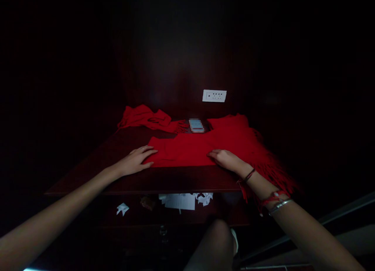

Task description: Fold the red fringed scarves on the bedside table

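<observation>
A red scarf (187, 148) with long fringe lies spread across the dark wooden surface, its near edge running close to the front. At its left end, my left hand (133, 161) has its fingers apart, with the fingertips touching the cloth. My right hand (227, 159) is on the scarf near its front edge, fingers closed together on the fabric. Part of the cloth under the right fingers is hidden. The fringe (272, 169) hangs over the right side, behind my right forearm.
Another bunched red cloth (146, 116) with fringe lies at the back left. Beside it is a phone-like, blurred device (196, 125). A white socket plate (214, 96) is on the back wall. Below the surface, a shelf (211, 218) holds papers (180, 201) and a crumpled white piece (122, 209).
</observation>
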`<state>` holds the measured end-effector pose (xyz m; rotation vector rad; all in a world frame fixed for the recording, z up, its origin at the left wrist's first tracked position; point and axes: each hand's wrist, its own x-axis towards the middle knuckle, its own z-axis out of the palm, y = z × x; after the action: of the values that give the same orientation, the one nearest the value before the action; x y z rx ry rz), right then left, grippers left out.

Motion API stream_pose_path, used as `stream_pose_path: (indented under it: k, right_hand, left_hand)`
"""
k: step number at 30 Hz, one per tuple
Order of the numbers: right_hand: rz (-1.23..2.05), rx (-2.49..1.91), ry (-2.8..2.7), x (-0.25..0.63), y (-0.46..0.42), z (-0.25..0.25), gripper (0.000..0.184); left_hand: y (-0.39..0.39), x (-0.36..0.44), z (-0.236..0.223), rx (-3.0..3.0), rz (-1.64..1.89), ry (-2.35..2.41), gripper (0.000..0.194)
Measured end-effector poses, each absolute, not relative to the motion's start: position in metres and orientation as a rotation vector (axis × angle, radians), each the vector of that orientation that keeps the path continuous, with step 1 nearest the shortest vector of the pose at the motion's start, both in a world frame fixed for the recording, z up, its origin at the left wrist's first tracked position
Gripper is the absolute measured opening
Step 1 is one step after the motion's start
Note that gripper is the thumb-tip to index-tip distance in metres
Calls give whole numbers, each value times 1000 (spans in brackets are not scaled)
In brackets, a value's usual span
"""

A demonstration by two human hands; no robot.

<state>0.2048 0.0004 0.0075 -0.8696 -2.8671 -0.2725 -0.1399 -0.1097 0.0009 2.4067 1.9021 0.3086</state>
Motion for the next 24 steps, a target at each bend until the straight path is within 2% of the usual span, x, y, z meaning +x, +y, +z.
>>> stream_pose_path:
  k: [4, 9, 13, 19, 24]
  right_hand:
    - [-336, -882, -2848, 204, 1, 3, 26]
    - [-274, -917, -2611, 210, 7, -9, 26]
    - [-242, -819, -2378, 219, 11, -12, 27]
    - [-372, -705, -2634, 230, -1, -8, 26]
    - [-514, -680, -2785, 230, -6, -9, 22]
  left_hand:
    - [-103, -119, 1, 2475, 336, 1887, 61]
    - [-98, -112, 14, 2547, 419, 2076, 42]
    - [-109, -115, 26, 2556, 461, 2400, 51]
    - [-128, -130, 5, 2686, 115, 2311, 50]
    - [-135, -150, -8, 2545, -34, 2257, 49]
